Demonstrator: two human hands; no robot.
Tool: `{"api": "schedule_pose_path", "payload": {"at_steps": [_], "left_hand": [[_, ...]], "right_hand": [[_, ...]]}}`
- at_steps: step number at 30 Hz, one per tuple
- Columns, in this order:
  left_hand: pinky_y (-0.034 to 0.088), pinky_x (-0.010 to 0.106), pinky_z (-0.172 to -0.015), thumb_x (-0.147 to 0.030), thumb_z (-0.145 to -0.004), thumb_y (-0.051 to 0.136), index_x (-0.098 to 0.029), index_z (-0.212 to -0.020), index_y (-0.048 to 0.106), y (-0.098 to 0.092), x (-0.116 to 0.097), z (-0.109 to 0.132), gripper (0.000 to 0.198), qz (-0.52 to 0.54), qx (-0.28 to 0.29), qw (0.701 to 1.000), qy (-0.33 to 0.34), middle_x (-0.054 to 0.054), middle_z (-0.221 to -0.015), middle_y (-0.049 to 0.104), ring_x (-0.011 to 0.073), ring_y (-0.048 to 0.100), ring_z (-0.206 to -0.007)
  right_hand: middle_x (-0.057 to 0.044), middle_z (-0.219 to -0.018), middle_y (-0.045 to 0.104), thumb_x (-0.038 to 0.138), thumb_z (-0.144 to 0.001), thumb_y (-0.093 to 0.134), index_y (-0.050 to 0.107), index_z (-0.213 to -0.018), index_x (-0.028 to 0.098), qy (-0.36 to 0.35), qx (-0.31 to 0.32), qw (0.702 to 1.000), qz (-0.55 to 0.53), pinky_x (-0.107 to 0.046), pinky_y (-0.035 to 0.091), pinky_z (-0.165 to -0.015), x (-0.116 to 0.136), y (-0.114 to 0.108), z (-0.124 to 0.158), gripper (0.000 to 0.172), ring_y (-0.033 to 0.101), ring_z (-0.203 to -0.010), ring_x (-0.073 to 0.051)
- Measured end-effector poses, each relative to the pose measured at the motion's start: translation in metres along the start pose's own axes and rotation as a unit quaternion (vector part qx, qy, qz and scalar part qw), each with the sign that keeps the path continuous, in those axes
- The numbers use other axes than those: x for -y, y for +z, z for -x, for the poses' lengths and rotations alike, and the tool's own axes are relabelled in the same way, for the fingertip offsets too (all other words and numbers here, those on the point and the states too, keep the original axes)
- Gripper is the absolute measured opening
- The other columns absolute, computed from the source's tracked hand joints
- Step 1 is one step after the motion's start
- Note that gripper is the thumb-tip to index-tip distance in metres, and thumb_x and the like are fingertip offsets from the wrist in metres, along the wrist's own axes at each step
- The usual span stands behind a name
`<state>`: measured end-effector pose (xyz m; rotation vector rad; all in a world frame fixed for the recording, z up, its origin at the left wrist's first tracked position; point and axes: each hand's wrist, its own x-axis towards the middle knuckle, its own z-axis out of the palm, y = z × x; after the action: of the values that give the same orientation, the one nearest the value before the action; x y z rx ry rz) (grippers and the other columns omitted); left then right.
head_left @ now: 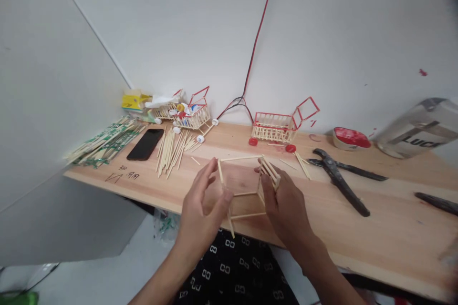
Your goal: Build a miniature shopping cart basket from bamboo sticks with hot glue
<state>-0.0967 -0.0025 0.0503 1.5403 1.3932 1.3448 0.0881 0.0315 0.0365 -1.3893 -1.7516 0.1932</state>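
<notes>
Head cam: you've got the stick frame (245,194) by the front edge of the table (393,228), left hand (202,195) pinching one side, right hand (288,202) pinching the slatted end. Past that, a red-rimmed mini cart (274,128), pliers (335,175) off right.

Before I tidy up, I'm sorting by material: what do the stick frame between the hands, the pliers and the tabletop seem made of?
Stick frame: probably bare wood or bamboo, going by its pale, matt sticks.
Pliers: likely metal, from their dark, worn, dull surface.
Tabletop: wood or wood-look board, pale, with visible grain.
</notes>
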Motion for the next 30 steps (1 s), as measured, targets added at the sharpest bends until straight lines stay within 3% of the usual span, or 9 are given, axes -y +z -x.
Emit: {"api": "schedule_pose_path", "payload": {"at_steps": [5,11,19,24,30], "left_hand": [[0.032,0.052,-0.114,-0.035,-0.094,0.05,-0.032,-0.148,0.029,0.022,0.009,0.0,0.058,-0.051,-0.017,0.996,0.075,0.007,-0.151,0.039,0.0265,0.038,-0.138],[0.034,0.052,-0.112,-0.032,-0.096,0.046,-0.028,-0.149,0.029,0.025,0.006,-0.011,0.055,-0.089,-0.016,0.987,0.13,0.011,-0.146,0.045,0.0264,0.042,-0.135],[0.04,0.049,-0.107,-0.03,-0.095,0.045,-0.021,-0.145,0.035,0.038,-0.007,-0.068,0.051,-0.101,-0.001,0.967,0.236,0.015,-0.142,0.047,0.0263,0.046,-0.131],[0.045,0.045,-0.101,-0.03,-0.094,0.047,-0.022,-0.143,0.038,0.049,0.0,-0.098,0.051,-0.052,0.045,0.968,0.241,0.015,-0.137,0.052,0.0254,0.051,-0.126],[0.046,0.041,-0.099,-0.029,-0.094,0.048,-0.021,-0.138,0.044,0.055,0.017,-0.106,0.045,-0.035,0.075,0.971,0.226,0.014,-0.139,0.05,0.0234,0.054,-0.121]], "right_hand": [[-0.014,-0.113,0.066,0.039,-0.097,0.034,0.06,-0.121,0.013,0.008,0.001,1.0,0.012,-0.048,0.048,-0.093,-0.001,0.002,0.001,0.044,0.06,-0.108,-0.028],[-0.014,-0.115,0.066,0.04,-0.097,0.034,0.061,-0.119,0.013,0.008,-0.01,1.0,0.018,-0.047,0.047,-0.095,-0.001,-0.003,-0.002,0.044,0.06,-0.11,-0.028],[-0.017,-0.104,0.069,0.041,-0.096,0.032,0.063,-0.109,0.012,0.015,-0.036,0.997,0.072,-0.045,0.048,-0.087,-0.012,-0.011,-0.048,0.044,0.063,-0.102,-0.031],[-0.018,-0.109,0.068,0.039,-0.097,0.033,0.059,-0.117,0.012,0.019,-0.013,0.995,0.099,-0.042,0.047,-0.087,-0.026,-0.012,-0.068,0.042,0.062,-0.104,-0.031],[-0.018,-0.11,0.068,0.037,-0.097,0.034,0.057,-0.118,0.011,0.029,0.001,0.991,0.131,-0.039,0.047,-0.083,-0.038,-0.003,-0.068,0.04,0.063,-0.103,-0.03]]}}
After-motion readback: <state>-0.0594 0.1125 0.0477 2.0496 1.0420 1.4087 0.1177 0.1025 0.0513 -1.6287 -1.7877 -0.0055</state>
